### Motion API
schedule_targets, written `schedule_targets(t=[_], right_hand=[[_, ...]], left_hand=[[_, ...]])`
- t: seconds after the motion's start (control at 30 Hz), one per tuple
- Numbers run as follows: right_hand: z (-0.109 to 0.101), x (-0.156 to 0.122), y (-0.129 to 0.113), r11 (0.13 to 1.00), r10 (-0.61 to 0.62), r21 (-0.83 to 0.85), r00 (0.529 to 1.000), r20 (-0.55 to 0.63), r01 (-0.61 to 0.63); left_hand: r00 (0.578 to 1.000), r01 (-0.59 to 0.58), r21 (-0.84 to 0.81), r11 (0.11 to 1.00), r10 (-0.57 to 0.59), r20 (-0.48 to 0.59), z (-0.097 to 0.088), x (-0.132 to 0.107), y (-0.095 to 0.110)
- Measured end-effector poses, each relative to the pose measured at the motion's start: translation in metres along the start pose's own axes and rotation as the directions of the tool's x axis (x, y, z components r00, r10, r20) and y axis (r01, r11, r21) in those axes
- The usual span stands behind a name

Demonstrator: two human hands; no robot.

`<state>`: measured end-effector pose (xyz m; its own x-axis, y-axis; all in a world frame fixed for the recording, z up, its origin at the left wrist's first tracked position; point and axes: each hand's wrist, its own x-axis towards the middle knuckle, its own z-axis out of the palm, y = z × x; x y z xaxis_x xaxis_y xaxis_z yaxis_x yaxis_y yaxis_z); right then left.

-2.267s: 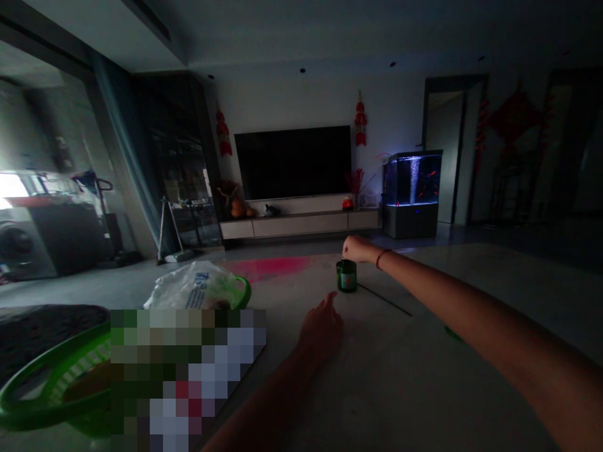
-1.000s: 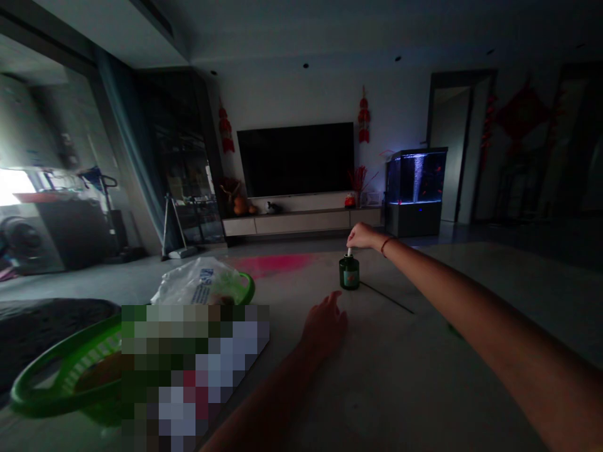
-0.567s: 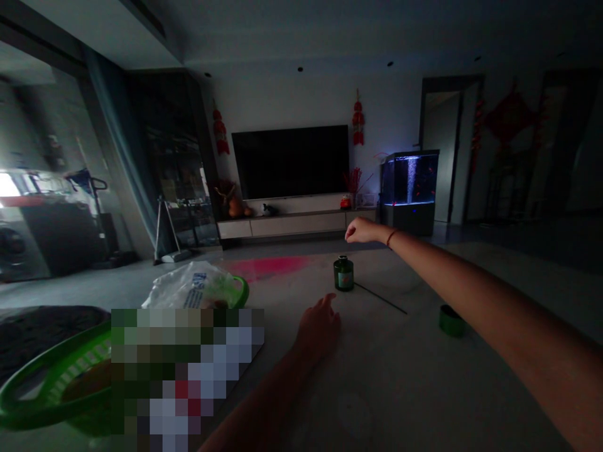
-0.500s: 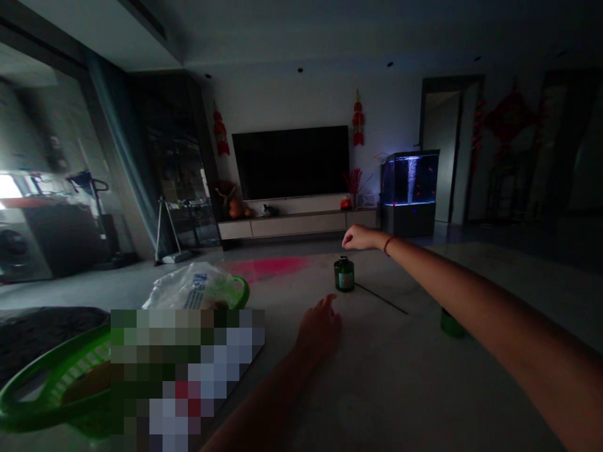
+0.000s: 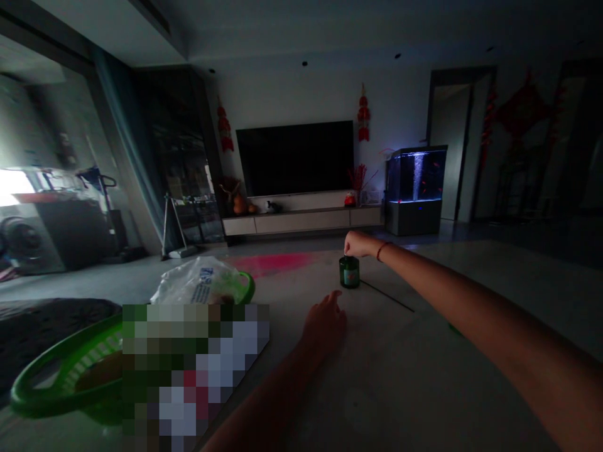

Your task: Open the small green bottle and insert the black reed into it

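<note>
A small dark green glass bottle with a pale label stands upright on the table. My right hand is over its mouth, fingers pinched together right at the neck; whatever they hold is hidden. In front of the bottle, a little to the left, my left hand hovers or rests low with its fingers apart and nothing in them. From the bottle's base a thin dark stick lies slanting to the right on the table. Part of a green object peeks out from behind my right forearm.
At the left is a green plastic basket holding a clear plastic bag; a blurred-out patch covers part of it. A pinkish-red patch marks the table's far side. Beyond are a television, a low cabinet and a lit fish tank.
My right hand has come down from above the bottle to its mouth. My left hand has stayed in about the same place. The view has shifted slightly.
</note>
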<state>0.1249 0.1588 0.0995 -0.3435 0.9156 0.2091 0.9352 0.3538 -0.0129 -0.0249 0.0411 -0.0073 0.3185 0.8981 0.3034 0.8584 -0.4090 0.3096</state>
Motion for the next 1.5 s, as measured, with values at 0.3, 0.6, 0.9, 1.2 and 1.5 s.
schedule_targets(t=[0.3, 0.6, 0.9, 1.2, 1.5], right_hand=[[0.002, 0.001, 0.001, 0.996, -0.041, 0.072, 0.997, -0.061, 0.045], [0.011, 0.001, 0.005, 0.997, -0.02, 0.067, 0.987, -0.162, 0.031], [0.001, 0.009, 0.001, 0.998, -0.048, 0.042, 0.996, -0.077, 0.051], [0.007, 0.021, -0.004, 0.999, -0.005, 0.053, 1.0, -0.013, 0.005], [0.011, 0.026, 0.006, 0.991, -0.008, 0.134, 1.0, 0.023, 0.005]], left_hand=[[1.0, -0.009, 0.0, 1.0, 0.009, 0.022, -0.002, -0.001, 0.002], [1.0, 0.0, 0.033, 0.999, -0.001, 0.019, -0.002, -0.001, 0.003], [0.999, -0.04, 0.009, 0.999, 0.04, -0.002, 0.0, 0.0, -0.001], [1.0, -0.019, 0.023, 1.0, 0.018, 0.013, 0.0, -0.001, 0.001], [1.0, -0.013, 0.03, 0.999, 0.012, 0.026, -0.001, -0.001, 0.001]])
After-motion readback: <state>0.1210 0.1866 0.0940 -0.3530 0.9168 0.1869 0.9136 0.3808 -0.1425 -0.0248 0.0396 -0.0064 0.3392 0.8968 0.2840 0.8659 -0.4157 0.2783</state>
